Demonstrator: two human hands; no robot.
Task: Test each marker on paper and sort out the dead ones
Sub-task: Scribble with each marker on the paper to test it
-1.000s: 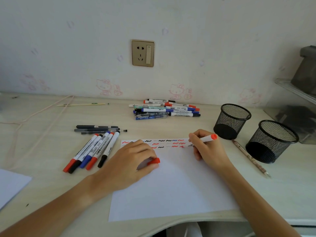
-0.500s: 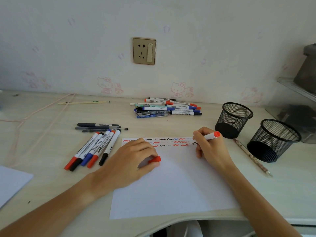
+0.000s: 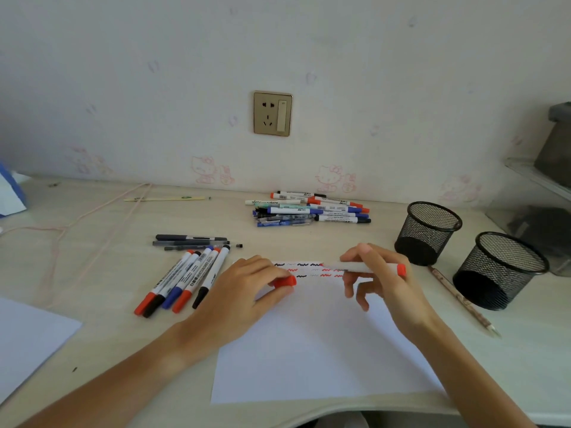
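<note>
Head cam: paper (image 3: pixel 324 350) nearest, squiggles along its far edge. Left hand (image 3: pixel 244 291) pinches the red cap (image 3: pixel 285 281); right hand (image 3: pixel 380 279) grips the red marker (image 3: pixel 364 267) level just above the paper. Recapping looks next: line tip to cap. Sorted markers (image 3: pixel 185 276) left, untested pile (image 3: pixel 309 210) farther back, mesh cups (image 3: pixel 428 233) right, nothing blocking.

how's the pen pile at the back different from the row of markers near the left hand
The back pile is a loose heap, pens stacked on one another; the row of markers lies flat in one layer. The pile's pens run left to right, while the row's markers slant diagonally, side by side. The pile holds more pens; the row holds five. Both hold white-barrelled markers with red, blue and black caps, resting on the desk.
</note>
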